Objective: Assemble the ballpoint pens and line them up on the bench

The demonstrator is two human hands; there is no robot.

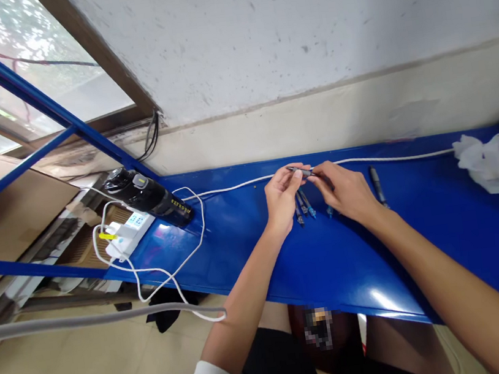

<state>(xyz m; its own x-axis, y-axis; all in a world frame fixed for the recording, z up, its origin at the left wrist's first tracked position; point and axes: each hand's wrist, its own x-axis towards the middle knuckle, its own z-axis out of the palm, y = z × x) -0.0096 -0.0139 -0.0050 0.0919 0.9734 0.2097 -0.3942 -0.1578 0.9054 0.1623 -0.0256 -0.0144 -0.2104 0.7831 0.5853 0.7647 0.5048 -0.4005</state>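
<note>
Both of my hands meet above the blue shelf top (334, 262), near its back edge. Between them is a slim dark pen (306, 173), lying roughly level. My left hand (284, 197) pinches one end with thumb and fingers. At the other end, the fingers of my right hand (340, 189) are closed on the pen too. Just below my hands lie several thin pen parts (304, 207), dark with clear and blue tips, partly covered by my fingers. Another dark pen (377, 186) rests to the right of my right hand, its lower end partly behind my forearm.
A black bottle (151, 197) leans at the left beside a white power strip (130, 231) with looped white cord (173, 275). Crumpled white tissue (490, 162) sits at the right. White cable (231, 187) runs along the back by the wall. Blue frame bars (26, 88) rise at the left.
</note>
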